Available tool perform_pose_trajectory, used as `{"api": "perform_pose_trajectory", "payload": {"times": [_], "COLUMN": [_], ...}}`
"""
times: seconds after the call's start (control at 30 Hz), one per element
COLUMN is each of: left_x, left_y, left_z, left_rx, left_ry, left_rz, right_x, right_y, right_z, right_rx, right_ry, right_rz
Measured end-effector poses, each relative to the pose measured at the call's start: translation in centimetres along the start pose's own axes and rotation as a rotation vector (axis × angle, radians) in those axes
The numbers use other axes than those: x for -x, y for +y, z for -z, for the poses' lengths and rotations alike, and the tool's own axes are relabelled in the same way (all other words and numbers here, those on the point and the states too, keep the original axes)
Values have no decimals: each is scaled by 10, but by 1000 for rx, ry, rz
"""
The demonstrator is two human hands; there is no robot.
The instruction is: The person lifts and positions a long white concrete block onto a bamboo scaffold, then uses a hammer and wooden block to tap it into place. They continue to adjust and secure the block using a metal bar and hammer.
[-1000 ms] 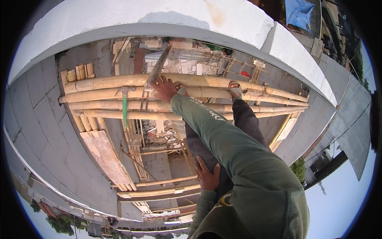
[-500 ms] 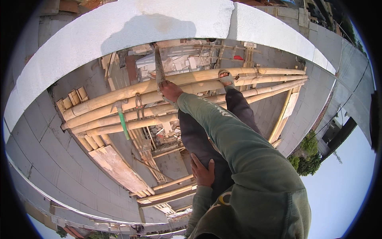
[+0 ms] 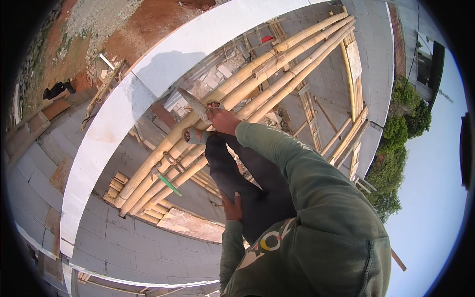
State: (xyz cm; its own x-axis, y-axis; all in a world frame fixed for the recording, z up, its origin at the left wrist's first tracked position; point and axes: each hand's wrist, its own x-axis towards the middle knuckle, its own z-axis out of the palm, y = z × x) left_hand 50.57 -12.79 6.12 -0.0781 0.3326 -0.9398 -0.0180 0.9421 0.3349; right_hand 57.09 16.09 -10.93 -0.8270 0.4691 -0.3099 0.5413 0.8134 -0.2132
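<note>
My right hand (image 3: 222,120) is closed round the end of a tool with a long, tapered grey blade (image 3: 195,105), whose exact kind I cannot make out. The blade points away toward the far left, over the bamboo poles (image 3: 247,94). My left hand (image 3: 231,208) rests on my dark-trousered left thigh, thumb apart and fingers partly hidden, holding nothing visible. My feet, in sandals (image 3: 198,136), stand on the poles. Left of them, a hammer (image 3: 166,182) with a green handle and a pair of pincers (image 3: 169,160) hang on the poles.
A curved-looking white wall top (image 3: 104,138) runs beyond the poles. Through the gaps show rubble and broken blocks (image 3: 213,76) far below. Boards (image 3: 193,223) lie near the poles' left end. Grey block walls (image 3: 123,237) surround the scaffold; red earth lies beyond.
My view has turned, swinging the poles diagonally. One foot has stepped left along the poles, so both sandals now show. The blade tool has stayed in my right hand; my left stays on my thigh.
</note>
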Motion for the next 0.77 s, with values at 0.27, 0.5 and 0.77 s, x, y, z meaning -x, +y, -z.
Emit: {"api": "perform_pose_trajectory", "payload": {"times": [0.27,0.5,0.77], "left_x": [2,15,14], "left_y": [13,71,153], "left_z": [25,46,59], "left_rx": [-473,-587,-266], "left_ry": [-244,-175,377], "left_rz": [29,-21,-569], "right_x": [41,46,62], "right_y": [28,12,-54], "right_z": [88,167,323], "right_rx": [-323,-314,-376], "right_ry": [21,74,205], "right_rz": [-401,-177,167]}}
